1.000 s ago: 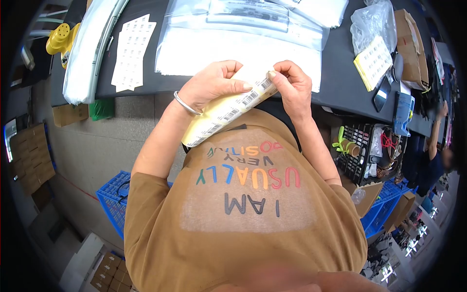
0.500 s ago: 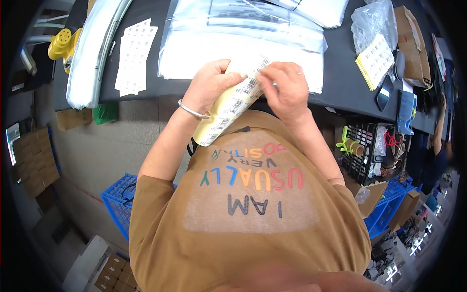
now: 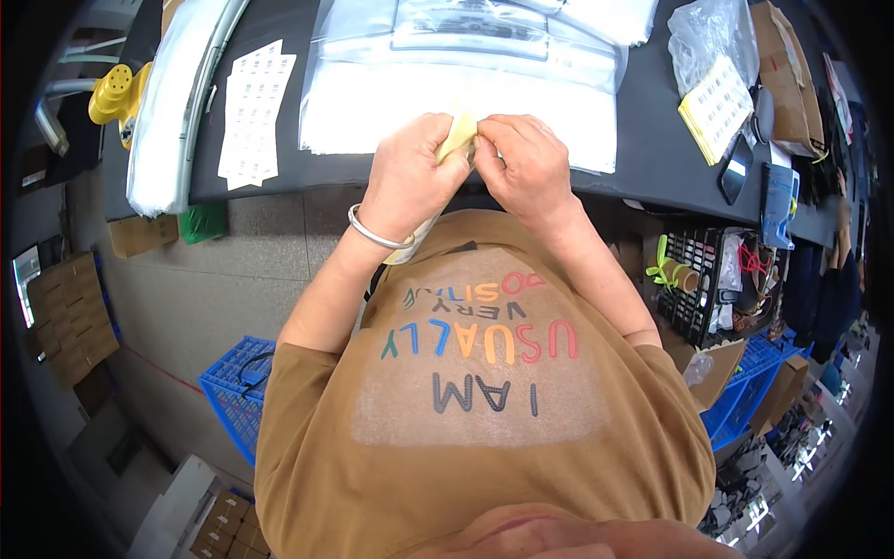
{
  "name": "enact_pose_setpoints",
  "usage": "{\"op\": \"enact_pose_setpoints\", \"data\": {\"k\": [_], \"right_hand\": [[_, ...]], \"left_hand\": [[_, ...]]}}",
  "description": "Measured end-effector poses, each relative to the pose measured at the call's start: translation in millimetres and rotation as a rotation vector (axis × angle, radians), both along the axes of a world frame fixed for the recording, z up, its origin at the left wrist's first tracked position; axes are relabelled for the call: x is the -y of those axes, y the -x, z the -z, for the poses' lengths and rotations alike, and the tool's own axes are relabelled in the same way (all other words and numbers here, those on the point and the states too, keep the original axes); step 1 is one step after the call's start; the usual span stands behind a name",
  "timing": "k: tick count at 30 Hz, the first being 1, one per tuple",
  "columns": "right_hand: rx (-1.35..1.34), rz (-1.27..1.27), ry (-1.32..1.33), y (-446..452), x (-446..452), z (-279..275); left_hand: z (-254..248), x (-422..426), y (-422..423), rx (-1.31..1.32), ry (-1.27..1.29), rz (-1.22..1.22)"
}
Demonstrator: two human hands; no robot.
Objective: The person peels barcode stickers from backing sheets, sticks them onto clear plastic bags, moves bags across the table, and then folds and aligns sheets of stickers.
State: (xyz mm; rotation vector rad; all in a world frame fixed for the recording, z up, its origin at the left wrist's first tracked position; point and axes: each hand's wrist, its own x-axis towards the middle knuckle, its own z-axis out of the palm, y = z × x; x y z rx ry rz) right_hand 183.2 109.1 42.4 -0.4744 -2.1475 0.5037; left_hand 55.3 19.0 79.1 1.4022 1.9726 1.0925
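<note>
The left hand (image 3: 417,172) has its fingers closed around a yellow sheet (image 3: 457,138), which is bent; one end sticks up between the two hands, and another part shows below the wrist with the silver bracelet (image 3: 377,230). The right hand (image 3: 523,168) is just beside, with thumb and forefinger brought near each other at the edge of the sheet; whether they pinch it, I cannot tell. Both hands are before the near edge of the dark surface (image 3: 643,102). Counted from the hands, clear plastic bags (image 3: 461,79) lie at twelve o'clock, white label sheets (image 3: 253,112) overlap each other near nine, and a stack of labels with yellow edges (image 3: 715,110) is near three, beside the phone (image 3: 736,172). A black basket (image 3: 691,284) stands at four o'clock, lower than the surface.
</note>
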Motion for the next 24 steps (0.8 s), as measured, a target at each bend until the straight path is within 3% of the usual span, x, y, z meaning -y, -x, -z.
{"op": "enact_pose_setpoints", "data": {"k": [5,8,10,14,17,19,20,24], "right_hand": [[0.144,0.024,0.105,-3,1,1],[0.081,0.033,0.274,-2,1,1],[0.048,0.024,0.363,-3,-4,5],[0.055,0.067,0.655,-12,-14,11],[-0.027,0.092,0.841,-24,-31,22],[-0.092,0.146,0.971,-31,-40,22],[-0.094,0.151,0.968,-31,-43,23],[0.027,0.236,0.875,-26,-40,24]], "left_hand": [[7,1,-4,-0.228,-0.002,0.035],[6,1,-2,-0.123,0.045,0.046],[11,2,3,0.142,0.109,0.063],[15,2,9,0.191,0.111,0.039],[14,3,14,0.053,0.115,-0.065],[24,3,19,-0.269,-0.089,-0.135],[25,5,20,-0.268,-0.092,-0.130],[23,8,4,-0.464,0.207,0.051]]}}
